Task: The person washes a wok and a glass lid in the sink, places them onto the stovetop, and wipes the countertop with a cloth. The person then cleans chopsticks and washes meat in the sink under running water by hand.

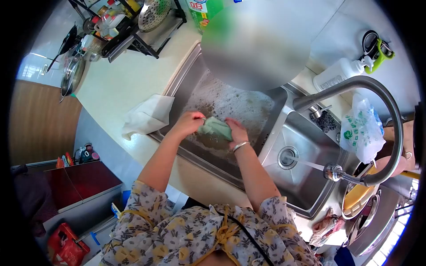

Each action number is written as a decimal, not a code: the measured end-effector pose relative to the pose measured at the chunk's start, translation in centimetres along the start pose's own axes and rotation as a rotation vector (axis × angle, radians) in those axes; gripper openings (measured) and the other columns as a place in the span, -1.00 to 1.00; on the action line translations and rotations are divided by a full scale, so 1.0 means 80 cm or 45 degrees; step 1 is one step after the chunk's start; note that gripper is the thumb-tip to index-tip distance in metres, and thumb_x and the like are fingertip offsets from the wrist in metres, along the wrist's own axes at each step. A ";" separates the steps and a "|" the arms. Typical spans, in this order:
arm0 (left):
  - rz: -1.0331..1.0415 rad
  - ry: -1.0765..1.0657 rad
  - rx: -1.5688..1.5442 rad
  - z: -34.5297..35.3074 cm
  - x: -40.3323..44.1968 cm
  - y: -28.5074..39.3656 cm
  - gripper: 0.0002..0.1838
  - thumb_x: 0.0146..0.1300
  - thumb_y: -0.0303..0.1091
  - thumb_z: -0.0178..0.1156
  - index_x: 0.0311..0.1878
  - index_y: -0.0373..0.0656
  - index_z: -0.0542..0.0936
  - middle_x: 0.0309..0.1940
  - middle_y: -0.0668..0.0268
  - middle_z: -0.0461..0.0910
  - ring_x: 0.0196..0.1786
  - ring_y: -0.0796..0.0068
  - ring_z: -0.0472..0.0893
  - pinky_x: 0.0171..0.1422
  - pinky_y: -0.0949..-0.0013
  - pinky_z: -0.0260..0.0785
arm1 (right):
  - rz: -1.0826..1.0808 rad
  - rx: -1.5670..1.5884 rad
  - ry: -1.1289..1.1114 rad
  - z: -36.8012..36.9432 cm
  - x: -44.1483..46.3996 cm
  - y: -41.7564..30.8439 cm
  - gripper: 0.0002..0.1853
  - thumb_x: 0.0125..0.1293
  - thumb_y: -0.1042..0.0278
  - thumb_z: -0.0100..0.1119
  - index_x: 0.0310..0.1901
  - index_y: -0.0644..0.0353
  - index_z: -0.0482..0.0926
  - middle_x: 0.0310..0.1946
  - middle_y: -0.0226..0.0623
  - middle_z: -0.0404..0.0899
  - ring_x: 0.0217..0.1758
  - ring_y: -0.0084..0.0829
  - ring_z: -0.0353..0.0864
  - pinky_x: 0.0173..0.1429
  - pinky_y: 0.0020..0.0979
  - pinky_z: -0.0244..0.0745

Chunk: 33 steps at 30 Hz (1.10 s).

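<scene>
A pale green cloth [216,127] is stretched between my two hands, just over the soapy water in the large left basin [183,95]. My left hand [191,123] pinches the cloth's left end, its fingers closed. At the other end my right hand [238,131], with a silver bangle at the wrist, is closed around the cloth's edge. White suds [248,103] float on the brownish water around it. A white cloth [150,116] lies draped over the basin's left rim. Part of the basin's far side is hidden by a blurred round patch.
Water runs from the curved faucet [396,119] into the smaller right basin [310,137]. A white pump bottle [339,74] and green-handled scissors [380,55] are behind it. A plastic bag [364,131] sits at the right. A black rack [142,46] stands on the left counter.
</scene>
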<state>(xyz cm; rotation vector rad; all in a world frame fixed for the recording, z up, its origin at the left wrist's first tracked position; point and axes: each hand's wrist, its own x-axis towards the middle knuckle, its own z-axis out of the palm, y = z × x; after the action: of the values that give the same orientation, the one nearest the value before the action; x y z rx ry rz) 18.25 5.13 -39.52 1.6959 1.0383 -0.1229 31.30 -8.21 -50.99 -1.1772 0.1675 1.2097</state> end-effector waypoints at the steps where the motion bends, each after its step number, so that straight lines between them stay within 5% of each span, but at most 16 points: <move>1: -0.184 -0.064 -0.049 0.002 0.015 -0.014 -0.65 0.14 -0.28 0.12 -0.02 -0.23 0.54 -0.34 0.35 0.55 -0.39 0.57 0.50 -0.39 0.44 0.39 | 0.003 0.002 0.000 -0.013 0.017 0.007 -0.65 0.23 0.12 0.12 -0.03 0.13 0.50 -0.16 -0.26 0.54 -0.08 -0.25 0.53 0.05 -0.20 0.42; 2: -0.184 -0.065 -0.048 0.010 0.022 -0.023 -0.65 0.14 -0.28 0.12 -0.02 -0.23 0.54 -0.34 0.35 0.55 -0.39 0.57 0.50 -0.39 0.44 0.39 | -0.191 -0.405 0.228 -0.026 0.034 0.012 -0.66 0.19 0.16 0.16 -0.05 0.14 0.51 -0.18 -0.23 0.54 -0.08 -0.22 0.53 0.04 -0.17 0.42; 3: -0.329 0.007 -0.170 0.023 0.028 -0.029 -0.56 0.15 -0.25 0.13 0.07 -0.25 0.45 -0.18 0.27 0.51 -0.28 0.45 0.51 -0.33 0.35 0.45 | -0.388 -0.812 0.456 -0.031 0.045 0.013 -0.66 0.14 0.19 0.19 -0.07 0.15 0.52 -0.20 -0.20 0.54 -0.08 -0.18 0.53 0.04 -0.13 0.42; 4: -0.475 0.080 -0.292 0.032 0.034 -0.031 -0.47 0.15 -0.23 0.13 0.17 -0.27 0.36 -0.02 0.18 0.47 -0.18 0.33 0.53 -0.26 0.25 0.51 | -0.389 -0.812 0.457 -0.021 0.040 0.011 -0.66 0.14 0.19 0.19 -0.07 0.15 0.52 -0.20 -0.20 0.54 -0.08 -0.18 0.53 0.04 -0.13 0.42; 5: -0.563 -0.027 -0.373 0.038 0.041 -0.034 -0.34 0.17 -0.19 0.15 0.28 -0.28 0.20 0.19 0.08 0.27 0.00 0.10 0.47 -0.15 0.03 0.52 | -0.481 -1.327 0.821 -0.010 0.029 0.016 -0.65 0.12 0.20 0.19 -0.08 0.16 0.52 -0.20 -0.17 0.56 -0.07 -0.16 0.54 0.05 -0.17 0.41; 6: -0.568 -0.031 -0.369 0.048 0.044 -0.028 -0.34 0.17 -0.19 0.15 0.28 -0.28 0.20 0.19 0.08 0.27 0.00 0.10 0.47 -0.15 0.03 0.52 | -0.558 -1.841 1.189 -0.001 0.022 0.020 -0.65 0.11 0.21 0.19 -0.08 0.18 0.52 -0.20 -0.15 0.57 -0.07 -0.14 0.54 0.07 -0.21 0.41; 8: -0.833 0.020 -0.522 0.076 0.043 -0.014 -0.42 0.12 -0.13 0.20 0.16 -0.23 0.35 -0.07 0.08 0.47 -0.08 0.12 0.50 -0.11 -0.04 0.49 | -0.362 -1.948 1.017 0.000 0.027 0.037 -0.63 0.11 0.29 0.13 -0.01 0.13 0.48 -0.14 -0.09 0.55 -0.03 -0.08 0.52 0.10 -0.23 0.39; 10: -0.835 0.000 -0.606 0.091 0.043 -0.013 -0.45 0.12 0.02 0.20 0.07 -0.15 0.42 -0.11 0.10 0.48 -0.08 0.11 0.48 -0.12 -0.10 0.43 | -0.155 -1.371 0.193 0.010 0.018 0.026 -0.56 0.06 0.36 0.11 0.05 0.09 0.42 -0.14 -0.06 0.54 -0.02 -0.08 0.51 0.10 -0.24 0.40; 12: -0.721 -0.147 -1.031 0.102 0.059 -0.037 -0.52 0.13 0.11 0.16 -0.03 -0.03 0.48 -0.14 0.10 0.50 -0.13 0.13 0.49 -0.18 -0.04 0.39 | -0.434 -1.191 0.167 0.041 -0.021 0.023 -0.57 0.04 0.41 0.10 0.03 0.12 0.40 -0.20 -0.05 0.55 -0.07 -0.02 0.52 0.04 -0.20 0.42; 13: -0.758 -0.091 -1.033 0.101 0.075 -0.061 -0.62 0.19 0.10 0.10 -0.24 -0.04 0.54 -0.23 0.21 0.56 -0.24 0.26 0.54 -0.20 0.13 0.43 | -0.533 -1.097 0.110 0.056 -0.050 0.011 -0.59 0.04 0.43 0.09 0.00 0.14 0.40 -0.24 -0.01 0.55 -0.11 0.01 0.53 0.00 -0.16 0.43; 17: -0.754 -0.179 -1.421 0.083 0.032 -0.023 -0.56 0.19 -0.01 0.12 -0.05 -0.19 0.46 -0.21 0.12 0.54 -0.14 0.21 0.53 -0.15 0.10 0.42 | -0.808 -0.902 -0.101 0.083 -0.136 -0.038 -0.73 0.13 0.38 0.05 -0.10 0.13 0.40 -0.38 0.06 0.52 -0.33 0.03 0.56 -0.26 -0.17 0.44; 20: -0.284 -0.450 -1.884 0.093 0.025 -0.052 -0.61 0.26 -0.17 0.06 -0.02 -0.31 0.42 -0.19 0.11 0.53 -0.09 0.24 0.53 -0.09 0.16 0.45 | -0.921 -0.941 -0.065 0.087 -0.148 -0.053 -0.83 0.22 0.34 0.02 -0.17 0.15 0.40 -0.47 0.04 0.53 -0.41 0.09 0.54 -0.34 -0.11 0.42; 27: -0.214 0.043 -1.577 0.192 -0.057 0.086 -0.72 0.26 -0.43 -0.03 0.02 -0.31 0.40 -0.07 0.13 0.48 -0.05 0.32 0.52 0.02 0.23 0.44 | -0.968 -1.394 0.521 -0.012 -0.137 -0.113 -0.80 0.31 0.17 -0.09 -0.19 0.08 0.41 -0.49 0.03 0.56 -0.43 0.07 0.56 -0.33 0.01 0.45; 28: -0.055 -0.119 -1.517 0.220 -0.060 0.090 -0.70 0.24 -0.47 0.01 0.03 -0.31 0.39 -0.07 0.11 0.48 0.01 0.31 0.51 0.06 0.15 0.42 | -0.821 -1.363 0.579 -0.047 -0.138 -0.129 -0.80 0.31 0.19 -0.08 -0.16 0.08 0.41 -0.43 0.05 0.57 -0.37 0.09 0.56 -0.30 -0.01 0.45; 31: -0.113 -0.296 -1.611 0.291 -0.101 0.150 -0.71 0.25 -0.49 0.01 0.04 -0.31 0.40 0.01 0.15 0.48 0.06 0.27 0.50 0.19 0.08 0.34 | -0.791 -1.078 0.572 -0.147 -0.162 -0.170 -0.75 0.31 0.17 -0.05 -0.15 0.14 0.48 -0.30 0.01 0.56 -0.24 -0.01 0.56 -0.16 -0.16 0.44; 33: -0.139 -0.343 -1.567 0.338 -0.093 0.164 -0.70 0.28 -0.44 0.00 0.07 -0.26 0.40 0.00 0.18 0.49 0.06 0.30 0.49 0.19 0.09 0.32 | -1.084 -1.372 0.753 -0.219 -0.156 -0.172 -0.74 0.30 0.20 -0.06 -0.17 0.16 0.55 -0.19 -0.12 0.57 -0.13 -0.13 0.50 0.07 -0.24 0.31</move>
<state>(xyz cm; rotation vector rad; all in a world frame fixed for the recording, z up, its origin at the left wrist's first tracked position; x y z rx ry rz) 33.53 -21.63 -36.74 0.4861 0.7254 0.1909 44.91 -27.97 -42.23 -2.2046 -0.5807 0.0818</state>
